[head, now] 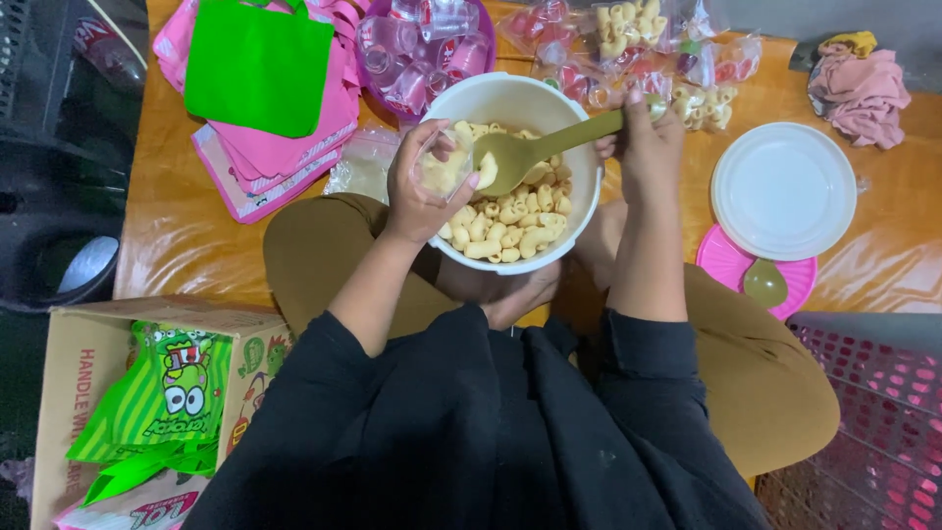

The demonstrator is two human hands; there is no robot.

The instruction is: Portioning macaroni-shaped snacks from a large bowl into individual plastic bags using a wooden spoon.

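Macaroni snacks (505,231) sit heaped in a white bowl (579,211) on the person's lap, landmark for everything else. Left hand (417,186) is curled closed around a small clear cup (444,169) held over the bowl's left rim, cup already partly filled. Right hand (648,147) is closed on the handle of an olive-green plastic spoon (535,152), its scoop lying just beside the cup mouth, over the snacks. Risk, as a judgement: cup mouth is narrow next to the scoop, so pieces could tip past it; most would fall back in the bowl, but the cup sits near the rim, so some could land on the lap. Bowl rests on the legs alone, so a hard push with the spoon might rock it. Above the bowl, a purple tub (486,39) of empty clear cups and sealed snack bags (628,39); left of it, pink and green bags (260,88); right, a white lid (783,191) on a pink plate (726,265); below left, a cardboard box (83,344) of green packets. Hard to make out: fill level in the cup, fingers hide it. Bowl base hidden by the arms; pink basket (873,412) cut off at the lower right.
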